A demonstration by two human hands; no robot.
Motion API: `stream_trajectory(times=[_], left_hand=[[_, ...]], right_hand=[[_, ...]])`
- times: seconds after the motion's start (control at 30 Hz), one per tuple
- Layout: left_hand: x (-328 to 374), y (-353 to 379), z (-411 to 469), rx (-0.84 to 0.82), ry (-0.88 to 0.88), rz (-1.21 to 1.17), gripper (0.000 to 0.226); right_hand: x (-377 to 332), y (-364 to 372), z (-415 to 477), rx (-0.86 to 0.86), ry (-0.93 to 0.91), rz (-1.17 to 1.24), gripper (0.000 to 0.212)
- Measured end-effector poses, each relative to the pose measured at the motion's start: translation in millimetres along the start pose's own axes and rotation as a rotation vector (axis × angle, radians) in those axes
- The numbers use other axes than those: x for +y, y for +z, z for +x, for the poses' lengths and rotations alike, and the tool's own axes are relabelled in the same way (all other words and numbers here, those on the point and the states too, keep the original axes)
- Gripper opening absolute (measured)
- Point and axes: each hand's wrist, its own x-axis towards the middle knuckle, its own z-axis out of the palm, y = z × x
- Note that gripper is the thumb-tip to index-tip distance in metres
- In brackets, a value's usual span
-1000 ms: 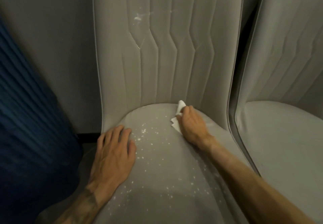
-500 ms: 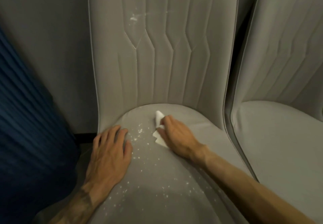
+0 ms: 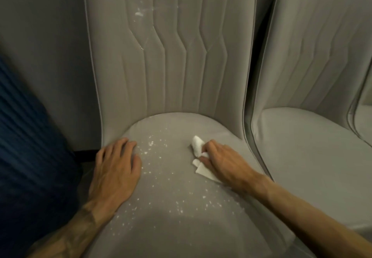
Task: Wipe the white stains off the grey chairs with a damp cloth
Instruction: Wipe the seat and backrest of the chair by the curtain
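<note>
Right hand (image 3: 223, 161) pinches the cloth (image 3: 198, 150); white stains (image 3: 152, 144) lie at its nine o'clock, beside the flat left hand (image 3: 116, 169)

The grey chair (image 3: 171, 88) has vertical stitched lines that kink in a zigzag, white stains (image 3: 153, 143) speckle its seat, a white smear (image 3: 138, 13) sits at 11 o'clock, the cloth (image 3: 196, 146) is white, the neighbour chair (image 3: 302, 147) at 3 o'clock is grey, and the ribbed fabric (image 3: 30, 137) at 9 o'clock is dark blue.

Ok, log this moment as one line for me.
right hand: holds cloth on seat | left hand: flat on seat | white specks: on seat, backrest
</note>
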Motion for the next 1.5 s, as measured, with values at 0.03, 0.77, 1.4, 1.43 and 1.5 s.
stream_trajectory(times=[0.03, 0.77, 1.4, 1.43, 1.5], left_hand=[[0.0, 0.2, -0.2, 0.001, 0.003, -0.005, 0.054], [-3.4, 2.2, -2.0, 0.017, 0.032, -0.047, 0.049], [-9.5, -0.2, -6.0, 0.018, 0.052, -0.054, 0.048], [-8.7, 0.2, -5.8, 0.021, 0.050, -0.049, 0.048], [-8.5, 0.9, -4.9, 0.024, 0.041, -0.042, 0.048]], right_hand=[[10.4, -6.5, -1.8, -0.004, 0.042, -0.026, 0.028], [-64.4, 3.7, -70.4, 0.016, 0.103, 0.015, 0.037], [-37.1, -17.7, -96.1, 0.111, 0.469, -0.098, 0.037], [-35.4, -15.6, -96.4, 0.150, 0.499, -0.077, 0.031], [-55.1, -1.5, -87.9, 0.166, 0.459, -0.022, 0.024]])
